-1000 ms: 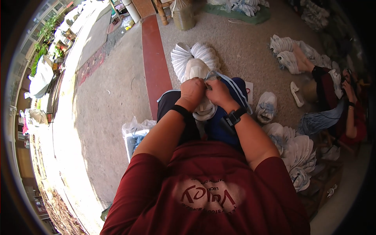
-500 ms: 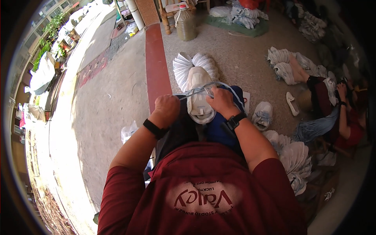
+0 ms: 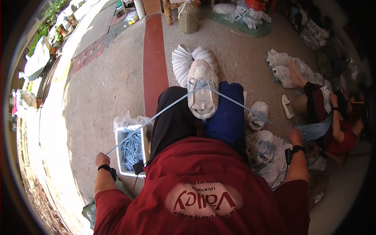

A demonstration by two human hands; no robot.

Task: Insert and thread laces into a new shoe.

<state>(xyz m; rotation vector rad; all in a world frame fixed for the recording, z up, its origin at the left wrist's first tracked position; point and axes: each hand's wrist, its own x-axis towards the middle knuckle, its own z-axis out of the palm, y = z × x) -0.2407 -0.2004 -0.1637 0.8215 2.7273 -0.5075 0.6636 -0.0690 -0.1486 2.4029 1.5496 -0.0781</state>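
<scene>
My left hand [image 3: 102,159] is out low to my left, closed in a fist on one end of a pale blue lace [image 3: 150,119]. My right hand [image 3: 295,136] is out on the other side, fingers curled; the second strand runs straight toward it and blurs short of it, so I judge it is closed on that end too, though the contact itself I cannot see. Both strands stretch straight from the white shoe [image 3: 203,70], which sits between my black-clad knee [image 3: 174,102] and my blue-clad knee [image 3: 227,98], toe away from me and heel toward me. What it rests on I cannot tell. The lace looks light, soft and limp, probably a little slippery, so a firm pinch near each end suits it better than a loose palm. The shoe seems light as well, its upper soft and easily dented, its sole stiffer; the safest hold should be low along the sole's sides or around the heel. Beside my left leg stands a white box [image 3: 118,158] of loose blue laces [image 3: 133,150].
</scene>
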